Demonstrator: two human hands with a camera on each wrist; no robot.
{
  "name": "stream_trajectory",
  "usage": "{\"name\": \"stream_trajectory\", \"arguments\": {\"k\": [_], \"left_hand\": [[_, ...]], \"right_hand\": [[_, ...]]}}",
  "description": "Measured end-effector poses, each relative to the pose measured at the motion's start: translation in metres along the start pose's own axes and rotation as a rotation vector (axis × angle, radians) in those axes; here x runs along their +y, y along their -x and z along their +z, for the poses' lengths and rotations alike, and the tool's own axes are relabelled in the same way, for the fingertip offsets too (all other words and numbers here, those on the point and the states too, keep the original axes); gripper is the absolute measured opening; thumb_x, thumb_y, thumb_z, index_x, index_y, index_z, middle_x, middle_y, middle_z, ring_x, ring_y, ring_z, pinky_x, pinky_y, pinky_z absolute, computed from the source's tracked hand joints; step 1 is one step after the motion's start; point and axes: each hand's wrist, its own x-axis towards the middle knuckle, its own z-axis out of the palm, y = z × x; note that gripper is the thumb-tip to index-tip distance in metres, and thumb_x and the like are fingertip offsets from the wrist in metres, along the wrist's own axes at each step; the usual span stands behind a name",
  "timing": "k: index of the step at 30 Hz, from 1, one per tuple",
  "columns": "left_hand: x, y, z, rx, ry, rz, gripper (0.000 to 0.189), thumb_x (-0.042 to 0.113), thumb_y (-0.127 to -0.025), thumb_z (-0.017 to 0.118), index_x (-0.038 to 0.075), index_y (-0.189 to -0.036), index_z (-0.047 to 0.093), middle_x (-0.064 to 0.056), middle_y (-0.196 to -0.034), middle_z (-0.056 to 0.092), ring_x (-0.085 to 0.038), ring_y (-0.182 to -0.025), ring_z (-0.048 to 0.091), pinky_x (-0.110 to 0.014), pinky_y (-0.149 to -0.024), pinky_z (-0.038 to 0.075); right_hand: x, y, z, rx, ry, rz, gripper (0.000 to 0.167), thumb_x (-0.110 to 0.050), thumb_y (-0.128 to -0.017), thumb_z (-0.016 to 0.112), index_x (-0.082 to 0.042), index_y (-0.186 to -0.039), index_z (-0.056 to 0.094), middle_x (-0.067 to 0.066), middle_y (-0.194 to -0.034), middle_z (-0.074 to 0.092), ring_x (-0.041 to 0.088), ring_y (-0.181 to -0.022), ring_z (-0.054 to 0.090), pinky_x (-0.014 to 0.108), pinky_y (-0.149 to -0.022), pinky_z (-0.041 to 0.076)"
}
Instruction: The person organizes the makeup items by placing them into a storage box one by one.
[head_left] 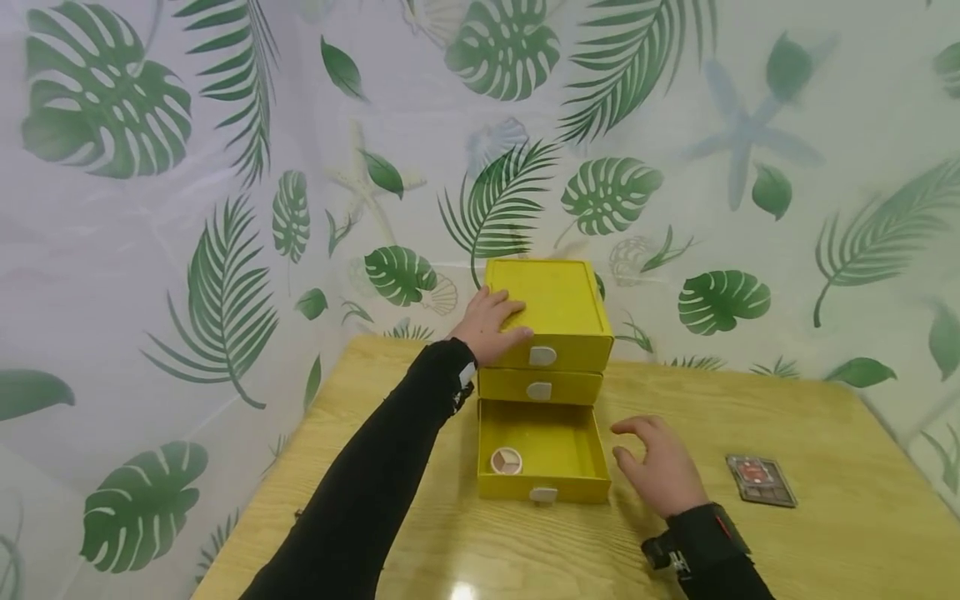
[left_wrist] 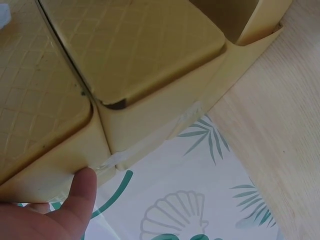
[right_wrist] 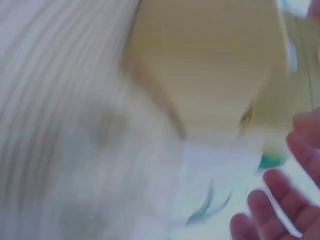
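A yellow three-tier drawer box (head_left: 551, 296) stands at the far edge of the table. My left hand (head_left: 491, 329) rests on its top left edge with fingers spread; in the left wrist view the thumb (left_wrist: 84, 192) touches the yellow side. The bottom drawer (head_left: 570, 442) is pulled out, and the two above it are closed. Inside lies a small round compact (head_left: 506, 461) with three pale sections, near the front left corner. Just right of that drawer my right hand (head_left: 663, 467) hovers, apart from it, fingers loosely bent and holding nothing; the right wrist view is blurred.
A flat square makeup palette (head_left: 761, 481) with a clear lid lies on the wooden table (head_left: 832, 433) right of my right hand. Behind the table hangs a leaf-patterned sheet (head_left: 637, 100), which also covers the left side.
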Motion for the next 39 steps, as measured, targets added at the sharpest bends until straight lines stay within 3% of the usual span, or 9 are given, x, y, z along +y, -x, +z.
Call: {"name": "stream_trajectory", "arguments": {"k": [5,8,10,13,19,28,31,36,39], "left_hand": [[-0.001,0.001,0.0,-0.001,0.003,-0.007,0.058,0.042,-0.105,0.055,0.013,-0.154,0.045,-0.014,-0.165,0.025,-0.034,-0.154,0.003,-0.047,-0.125,0.013],[-0.001,0.001,0.001,0.008,-0.005,-0.004,0.057,0.042,-0.105,0.054,0.014,-0.154,0.046,-0.014,-0.165,0.026,-0.034,-0.154,0.004,-0.047,-0.125,0.013],[0.0,0.001,0.001,0.012,-0.009,-0.001,0.057,0.042,-0.105,0.054,0.014,-0.154,0.046,-0.014,-0.165,0.026,-0.034,-0.154,0.004,-0.047,-0.125,0.013],[0.001,0.0,0.002,0.009,-0.015,0.0,0.057,0.043,-0.105,0.054,0.014,-0.154,0.046,-0.014,-0.165,0.026,-0.034,-0.154,0.004,-0.047,-0.125,0.013],[0.003,0.001,0.002,0.009,-0.013,-0.002,0.057,0.043,-0.105,0.054,0.014,-0.154,0.046,-0.014,-0.164,0.026,-0.035,-0.154,0.005,-0.048,-0.125,0.014],[0.002,0.001,0.001,0.021,-0.008,-0.007,0.057,0.041,-0.104,0.055,0.013,-0.153,0.046,-0.014,-0.164,0.027,-0.035,-0.154,0.004,-0.048,-0.125,0.013],[0.002,0.002,0.002,0.017,-0.006,-0.006,0.057,0.041,-0.104,0.055,0.013,-0.154,0.046,-0.015,-0.164,0.026,-0.035,-0.154,0.004,-0.048,-0.125,0.013],[0.002,0.002,0.003,0.018,-0.013,-0.007,0.057,0.042,-0.105,0.054,0.013,-0.154,0.046,-0.015,-0.164,0.027,-0.035,-0.154,0.004,-0.049,-0.125,0.014],[0.003,0.001,0.002,0.025,-0.016,-0.011,0.057,0.042,-0.104,0.054,0.014,-0.153,0.046,-0.014,-0.164,0.027,-0.035,-0.154,0.005,-0.049,-0.125,0.014]], "right_hand": [[0.049,0.018,-0.03,-0.077,0.016,0.25,0.052,-0.02,-0.1,0.061,0.001,-0.146,0.047,0.038,-0.149,0.026,0.06,-0.133,0.029,0.073,-0.098,0.037],[0.075,0.024,-0.046,-0.078,0.075,0.383,0.064,-0.026,-0.101,0.056,0.003,-0.154,0.034,0.044,-0.152,0.011,0.069,-0.132,0.016,0.08,-0.097,0.028],[0.093,0.028,-0.055,-0.061,0.124,0.436,0.068,-0.028,-0.1,0.054,0.005,-0.155,0.031,0.046,-0.149,0.013,0.069,-0.133,0.013,0.081,-0.1,0.019],[0.113,0.031,-0.067,-0.09,0.183,0.502,0.07,-0.032,-0.099,0.051,0.007,-0.153,0.031,0.048,-0.142,0.023,0.068,-0.13,0.018,0.079,-0.1,0.019],[0.135,0.032,-0.076,-0.177,0.321,0.441,0.058,-0.032,-0.096,0.056,0.008,-0.137,0.052,0.043,-0.12,0.053,0.059,-0.11,0.046,0.07,-0.088,0.037],[0.125,0.025,-0.075,-0.168,0.277,0.362,0.04,-0.015,-0.094,0.066,0.006,-0.127,0.062,0.016,-0.094,0.068,0.038,-0.084,0.063,0.055,-0.073,0.05],[0.117,0.025,-0.07,-0.196,0.219,0.345,0.04,-0.014,-0.095,0.065,0.006,-0.129,0.061,0.016,-0.098,0.069,0.034,-0.084,0.066,0.05,-0.069,0.054],[0.088,0.021,-0.064,-0.251,0.103,0.337,0.044,-0.02,-0.1,0.061,0.004,-0.137,0.056,0.027,-0.119,0.064,0.046,-0.105,0.061,0.055,-0.08,0.054],[0.062,0.013,-0.06,-0.237,0.074,0.29,0.046,-0.027,-0.102,0.061,0.0,-0.139,0.057,0.028,-0.127,0.062,0.05,-0.113,0.058,0.056,-0.083,0.054]]}}
